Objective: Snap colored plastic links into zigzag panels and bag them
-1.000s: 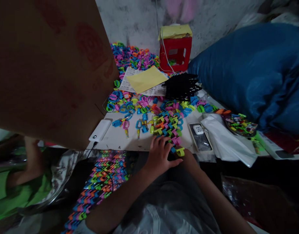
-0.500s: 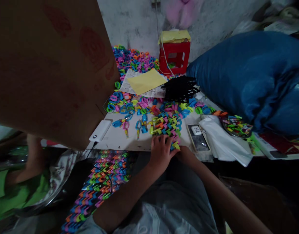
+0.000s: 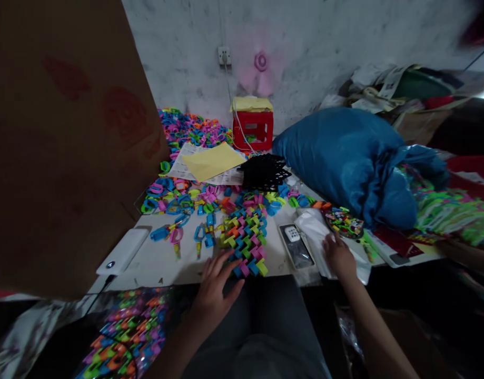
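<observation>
My left hand [image 3: 214, 284] is open, fingers spread, at the table's front edge. Its fingertips reach the near left corner of a block of interlocked coloured plastic pieces [image 3: 247, 237], whose rows zigzag in blue, pink, green, yellow and orange. To the right, my right hand [image 3: 340, 258] is over a stack of white, see-through plastic bags [image 3: 315, 226]. Its fingers are bent and touch the top bag; blur and the hidden thumb conceal whether they grip it. Between the block and the bags lies a phone [image 3: 296, 247] in a pale case.
Loose coloured pieces [image 3: 190, 129] heap at the back left beside a tall cardboard sheet [image 3: 68, 158]. Paper sheets [image 3: 214, 162], a black mesh stack [image 3: 263, 172], a red stool [image 3: 253, 129] and a blue sack [image 3: 336, 158] stand behind. A white power bank [image 3: 123, 251] lies left. Another person's arm [image 3: 463, 255] shows far right.
My right hand has left the block's near edge and moved right onto the plastic bags. My left hand has drawn back from the block and spread its fingers. The view has tilted up and turned right.
</observation>
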{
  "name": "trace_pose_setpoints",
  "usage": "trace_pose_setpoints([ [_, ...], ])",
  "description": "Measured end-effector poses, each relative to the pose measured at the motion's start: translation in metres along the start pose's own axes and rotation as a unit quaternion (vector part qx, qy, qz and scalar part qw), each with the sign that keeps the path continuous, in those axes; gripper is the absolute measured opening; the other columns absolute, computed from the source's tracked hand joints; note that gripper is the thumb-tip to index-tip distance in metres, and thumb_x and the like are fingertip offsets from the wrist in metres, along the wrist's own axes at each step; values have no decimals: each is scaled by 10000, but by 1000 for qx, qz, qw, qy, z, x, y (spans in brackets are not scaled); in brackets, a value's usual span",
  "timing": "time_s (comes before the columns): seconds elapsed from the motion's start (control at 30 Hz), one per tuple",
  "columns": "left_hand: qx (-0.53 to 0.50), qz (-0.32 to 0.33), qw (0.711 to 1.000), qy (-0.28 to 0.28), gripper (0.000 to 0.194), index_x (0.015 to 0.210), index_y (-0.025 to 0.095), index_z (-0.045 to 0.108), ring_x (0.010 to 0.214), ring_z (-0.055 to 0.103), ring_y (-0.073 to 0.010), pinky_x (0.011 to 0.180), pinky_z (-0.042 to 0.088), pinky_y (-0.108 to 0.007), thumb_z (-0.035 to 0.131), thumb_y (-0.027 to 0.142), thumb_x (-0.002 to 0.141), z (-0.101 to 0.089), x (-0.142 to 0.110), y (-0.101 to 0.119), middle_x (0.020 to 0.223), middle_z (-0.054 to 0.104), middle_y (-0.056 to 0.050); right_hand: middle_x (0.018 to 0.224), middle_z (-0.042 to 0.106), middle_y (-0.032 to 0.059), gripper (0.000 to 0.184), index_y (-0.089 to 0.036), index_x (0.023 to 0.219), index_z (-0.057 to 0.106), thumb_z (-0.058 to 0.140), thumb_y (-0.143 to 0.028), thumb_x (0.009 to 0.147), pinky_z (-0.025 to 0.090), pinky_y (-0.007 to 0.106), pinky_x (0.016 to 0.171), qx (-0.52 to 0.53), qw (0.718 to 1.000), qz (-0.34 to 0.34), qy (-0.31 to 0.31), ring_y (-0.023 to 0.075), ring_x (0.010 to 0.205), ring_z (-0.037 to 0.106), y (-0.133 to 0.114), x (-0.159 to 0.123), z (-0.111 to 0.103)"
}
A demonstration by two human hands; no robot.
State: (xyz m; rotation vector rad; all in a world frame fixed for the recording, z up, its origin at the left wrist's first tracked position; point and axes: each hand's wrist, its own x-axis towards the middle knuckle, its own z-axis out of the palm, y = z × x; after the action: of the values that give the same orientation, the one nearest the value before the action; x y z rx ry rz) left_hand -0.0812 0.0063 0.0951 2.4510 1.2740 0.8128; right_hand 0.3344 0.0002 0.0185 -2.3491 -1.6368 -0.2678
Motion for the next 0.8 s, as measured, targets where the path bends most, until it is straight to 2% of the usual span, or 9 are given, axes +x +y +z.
trace_pose_setpoints([
  [0.07, -12, -3, 1000, 19, 342, 1243, 308, 569, 1333, 413, -288, 1083, 372, -533, 535, 328, 904, 3, -4, 0, 1413, 462, -70, 1369, 519, 198, 381, -138, 1170, 618, 340, -283, 953, 490, 378, 852, -1, 1000, 13, -16, 270, 1112, 593, -2, -4, 4],
  [0.2, -43, -20, 998, 38, 342, 1245, 308, 566, 1317, 435, -282, 1072, 399, -507, 535, 310, 904, 1, -7, -2, 1417, 451, -73, 1105, 684, 168, 386, -156, 1062, 670, 346, -327, 941, 492, 347, 728, 7, 997, 66, -24, 267, 970, 654, -14, -5, -2],
  [0.3, -67, -41, 995, 53, 342, 1251, 303, 554, 1319, 437, -274, 1067, 412, -485, 530, 311, 910, -8, -9, -4, 1416, 452, -79, 960, 711, 172, 394, -144, 968, 698, 374, -362, 920, 466, 344, 635, 9, 996, 85, -24, 282, 854, 670, -18, 1, -12],
  [0.43, -103, -79, 988, 80, 347, 1266, 302, 532, 1310, 453, -250, 1074, 419, -451, 517, 314, 920, -20, -16, -9, 1399, 472, -71, 966, 716, 149, 354, -177, 962, 720, 434, -371, 887, 443, 338, 595, 12, 995, 96, 10, 276, 792, 668, -20, 15, -29],
  [0.53, -129, -99, 980, 115, 305, 1230, 297, 553, 1290, 476, -234, 1080, 417, -432, 497, 312, 931, -32, -17, -7, 1360, 510, -62, 910, 709, 166, 364, -159, 964, 729, 450, -377, 879, 436, 349, 591, 1, 994, 104, 39, 275, 735, 654, -21, 31, -51],
  [0.6, -148, -88, 978, 121, 272, 1193, 292, 574, 1256, 507, -221, 1066, 435, -413, 489, 306, 935, -45, -9, 5, 1312, 547, -58, 941, 703, 161, 352, -171, 962, 732, 465, -383, 873, 430, 354, 597, -7, 993, 106, 55, 269, 725, 645, -21, 43, -68],
  [0.67, -167, -47, 980, 99, 236, 1139, 284, 604, 1205, 545, -208, 1034, 468, -391, 491, 308, 933, -62, 8, 28, 1246, 589, -56, 1000, 694, 151, 326, -197, 961, 735, 493, -391, 861, 416, 357, 598, -18, 991, 113, 68, 264, 732, 640, -17, 55, -85],
  [0.73, -186, 14, 981, 53, 213, 1087, 284, 632, 1173, 562, -204, 1011, 485, -382, 499, 331, 927, -75, 25, 60, 1200, 615, -53, 1036, 683, 155, 307, -212, 961, 739, 521, -396, 848, 395, 365, 590, -33, 990, 119, 73, 270, 745, 633, -11, 69, -100],
  [0.8, -222, 72, 972, -2, 260, 1128, 300, 627, 1168, 567, -208, 1004, 491, -384, 487, 393, 929, -77, 29, 95, 1198, 628, -45, 1055, 674, 172, 287, -207, 967, 739, 560, -382, 826, 374, 374, 582, -46, 988, 125, 75, 282, 768, 625, -5, 84, -112],
])
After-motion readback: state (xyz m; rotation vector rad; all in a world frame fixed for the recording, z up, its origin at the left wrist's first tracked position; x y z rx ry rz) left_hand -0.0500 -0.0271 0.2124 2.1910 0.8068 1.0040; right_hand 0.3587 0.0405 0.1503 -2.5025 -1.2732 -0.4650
